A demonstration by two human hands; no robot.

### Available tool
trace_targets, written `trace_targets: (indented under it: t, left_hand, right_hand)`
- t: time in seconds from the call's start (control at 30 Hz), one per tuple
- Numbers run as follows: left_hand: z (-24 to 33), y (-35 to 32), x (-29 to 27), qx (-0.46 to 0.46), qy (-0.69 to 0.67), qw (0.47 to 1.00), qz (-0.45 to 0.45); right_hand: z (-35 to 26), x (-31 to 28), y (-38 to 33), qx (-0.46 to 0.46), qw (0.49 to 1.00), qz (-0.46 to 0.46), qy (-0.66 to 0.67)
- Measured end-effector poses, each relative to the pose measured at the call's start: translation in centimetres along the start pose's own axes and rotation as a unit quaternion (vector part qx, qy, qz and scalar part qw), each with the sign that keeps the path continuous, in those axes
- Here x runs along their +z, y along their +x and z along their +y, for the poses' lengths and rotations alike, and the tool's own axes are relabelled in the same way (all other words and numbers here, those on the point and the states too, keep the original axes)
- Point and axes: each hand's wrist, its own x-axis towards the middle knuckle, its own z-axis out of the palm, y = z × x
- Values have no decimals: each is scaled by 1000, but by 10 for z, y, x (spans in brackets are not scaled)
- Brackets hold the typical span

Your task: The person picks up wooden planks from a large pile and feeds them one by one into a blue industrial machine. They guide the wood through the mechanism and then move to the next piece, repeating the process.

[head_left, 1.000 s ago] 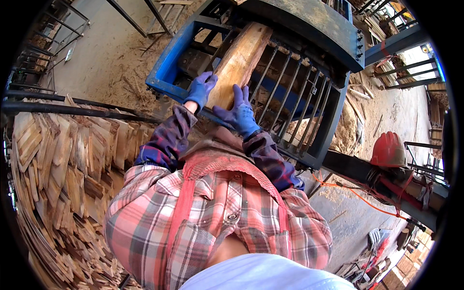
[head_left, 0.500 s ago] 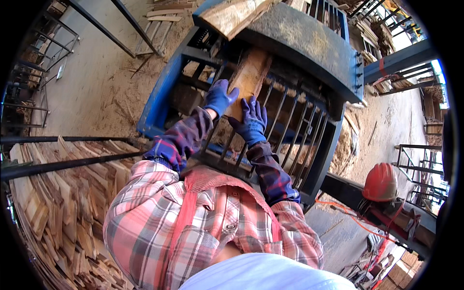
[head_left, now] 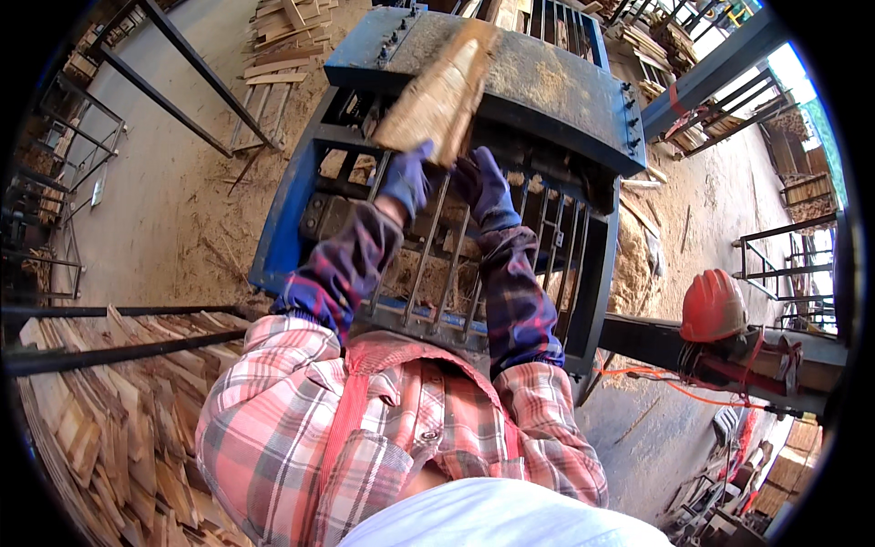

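Note:
A rough wooden board (head_left: 442, 91) with bark edges slants over the machine's hood, its near end out above the metal bars. My left hand (head_left: 407, 180), in a blue glove, grips the board's near end, its thumb against the wood. At the right corner of that end is my gloved right hand (head_left: 489, 190), fingers bent in against the board. Its fingertips are dark and partly hidden. Below both hands run the parallel bars of the blue machine's infeed bed (head_left: 437, 264).
The sawdust-covered hood (head_left: 565, 100) spans the machine ahead. Stacked wood strips (head_left: 118, 410) fill a rack at my left. A red hard hat (head_left: 714, 305) sits on a beam at right, near an orange cord (head_left: 670, 378). More planks (head_left: 287, 36) lie far left.
The board that lay on the bars under my hands is out of sight. My hands have moved forward to the board on the hood, which has come nearer to me.

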Motion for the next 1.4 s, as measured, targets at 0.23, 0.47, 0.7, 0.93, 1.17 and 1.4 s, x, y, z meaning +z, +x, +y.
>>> trace_targets:
  t: [0.23, 0.47, 0.7, 0.93, 1.17, 1.4]
  left_hand:
    - [-27, -172, -39, -106, -69, 988, -85]
    - [-50, -179, -100, 297, 486, 819, 70]
    - [10, -134, -145, 192, 382, 903, 31]
    - [-8, -115, -117, 427, 718, 545, 62]
    - [-23, -44, -86, 488, 708, 502, 92]
    - [8, -1, -50, 449, 694, 560, 65]
  right_hand:
    - [37, -45, -99, -78, 994, 14, -70]
    - [103, -36, -143, -57, 986, 12, -156]
    - [120, 0, -171, -242, 770, -114, -579]
    - [139, -14, -141, -294, 562, -17, -773]
    - [104, -20, -75, -236, 471, -11, -850]
    - [47, 12, -21, -203, 501, -6, -841]
